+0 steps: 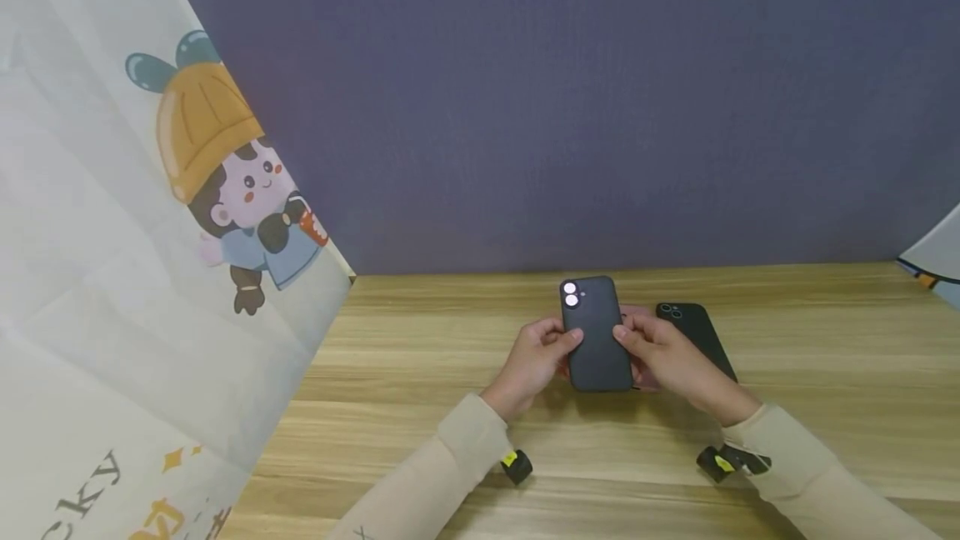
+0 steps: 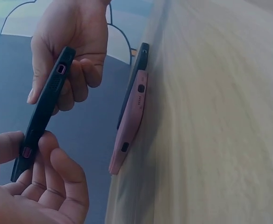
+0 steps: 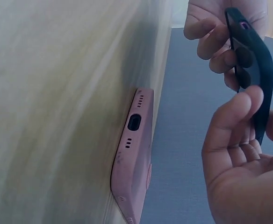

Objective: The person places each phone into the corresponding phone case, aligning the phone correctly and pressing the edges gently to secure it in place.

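A phone in a black case is held up over the table, its back with two bright camera lenses facing me in the head view. My left hand grips its left edge, thumb on the back and fingers behind. On the opposite edge, my right hand pinches it the same way. The left wrist view shows the phone edge-on, with pink visible inside the case openings. Below the hands, a phone in a pink case lies on the table, mostly hidden behind the held phone and right hand in the head view.
Right of the pink one lies another black phone with its camera side up. The wooden table ends at a dark blue partition. A pale sheet with a cartoon figure hangs at the left.
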Available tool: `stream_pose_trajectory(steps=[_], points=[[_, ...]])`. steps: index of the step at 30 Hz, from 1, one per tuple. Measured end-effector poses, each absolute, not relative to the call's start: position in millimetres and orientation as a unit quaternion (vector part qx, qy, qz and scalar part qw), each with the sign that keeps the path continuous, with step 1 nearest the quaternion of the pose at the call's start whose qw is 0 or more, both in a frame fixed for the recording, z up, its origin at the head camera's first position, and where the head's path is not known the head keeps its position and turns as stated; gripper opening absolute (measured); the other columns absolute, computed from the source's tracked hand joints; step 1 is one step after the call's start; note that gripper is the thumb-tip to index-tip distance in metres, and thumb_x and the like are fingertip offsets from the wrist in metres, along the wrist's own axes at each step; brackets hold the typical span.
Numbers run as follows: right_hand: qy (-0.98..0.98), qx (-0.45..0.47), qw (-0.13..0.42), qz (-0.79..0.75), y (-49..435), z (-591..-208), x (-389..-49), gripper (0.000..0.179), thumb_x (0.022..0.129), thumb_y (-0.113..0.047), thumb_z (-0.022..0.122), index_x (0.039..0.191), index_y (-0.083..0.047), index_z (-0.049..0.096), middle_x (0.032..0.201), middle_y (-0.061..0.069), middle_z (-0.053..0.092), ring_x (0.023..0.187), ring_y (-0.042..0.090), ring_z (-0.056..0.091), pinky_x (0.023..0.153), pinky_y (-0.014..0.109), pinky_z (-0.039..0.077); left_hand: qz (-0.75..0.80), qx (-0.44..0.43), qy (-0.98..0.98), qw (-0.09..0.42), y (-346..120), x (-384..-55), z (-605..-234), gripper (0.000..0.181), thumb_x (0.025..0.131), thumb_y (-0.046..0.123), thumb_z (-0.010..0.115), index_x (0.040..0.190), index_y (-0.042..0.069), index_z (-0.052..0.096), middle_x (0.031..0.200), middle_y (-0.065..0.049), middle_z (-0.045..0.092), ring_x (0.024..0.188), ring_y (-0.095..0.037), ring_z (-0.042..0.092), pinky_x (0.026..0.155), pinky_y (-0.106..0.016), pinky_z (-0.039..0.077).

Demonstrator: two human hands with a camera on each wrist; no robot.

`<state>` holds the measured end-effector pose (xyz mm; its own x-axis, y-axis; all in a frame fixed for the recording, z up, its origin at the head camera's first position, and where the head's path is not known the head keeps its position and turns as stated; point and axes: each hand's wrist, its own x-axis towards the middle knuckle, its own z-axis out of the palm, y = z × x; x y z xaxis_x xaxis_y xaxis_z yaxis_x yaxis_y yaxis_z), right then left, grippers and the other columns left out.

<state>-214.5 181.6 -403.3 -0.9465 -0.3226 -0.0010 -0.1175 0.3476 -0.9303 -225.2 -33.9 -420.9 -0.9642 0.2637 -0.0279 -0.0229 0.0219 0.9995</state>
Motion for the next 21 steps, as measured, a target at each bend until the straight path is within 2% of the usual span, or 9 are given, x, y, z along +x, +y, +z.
stream_pose_trajectory(steps=[7, 21], points=[[0.813, -0.132, 0.109, -0.556, 182.0, -406.0, -216.4, 0.038, 0.108, -0.034, 0.051, 0.106, 0.003, 0.054, 0.071, 0.007, 0.055, 0.059, 0.013, 0.053, 0.053, 0.032, 0.051, 0.681, 0.088, 0.719, 0.106, -35.8, -225.5, -422.4, 0.02, 0.102, 0.02, 0.062, 0.107, 0.001, 0.068, 0.078, 0.001, 0.069, 0.059, -0.01, 0.057, 0.061, -0.028, 0.051], [0.816, -0.132, 0.116, -0.551, 178.7, -406.6, -217.3, 0.033, 0.108, -0.031, 0.051, 0.106, 0.003, 0.053, 0.071, 0.006, 0.057, 0.061, 0.014, 0.056, 0.055, 0.032, 0.052, 0.667, 0.085, 0.731, 0.113, -40.6, -227.4, -420.9, 0.02, 0.103, 0.018, 0.061, 0.112, 0.002, 0.069, 0.078, 0.003, 0.065, 0.06, -0.011, 0.056, 0.06, -0.027, 0.049]])
